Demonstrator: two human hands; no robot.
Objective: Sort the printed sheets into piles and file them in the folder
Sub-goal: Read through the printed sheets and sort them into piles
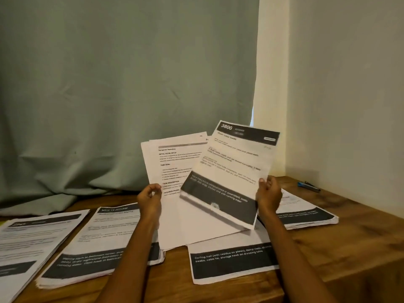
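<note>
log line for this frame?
left hand: holds stack | right hand: holds 3800 sheet | piles: on table

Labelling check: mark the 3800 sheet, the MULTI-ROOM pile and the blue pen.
3800 sheet (238, 162): head view, middle of the white text area.
MULTI-ROOM pile (105, 235), head view, centre of the top sheet.
blue pen (308, 186), head view, mid-barrel, far right on the table.

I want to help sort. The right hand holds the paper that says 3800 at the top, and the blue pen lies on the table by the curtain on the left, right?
Not quite. The right hand does hold the 3800 sheet, but the head view shows the blue pen lying on the table at the far right, by the wall, not by the curtain.
</note>
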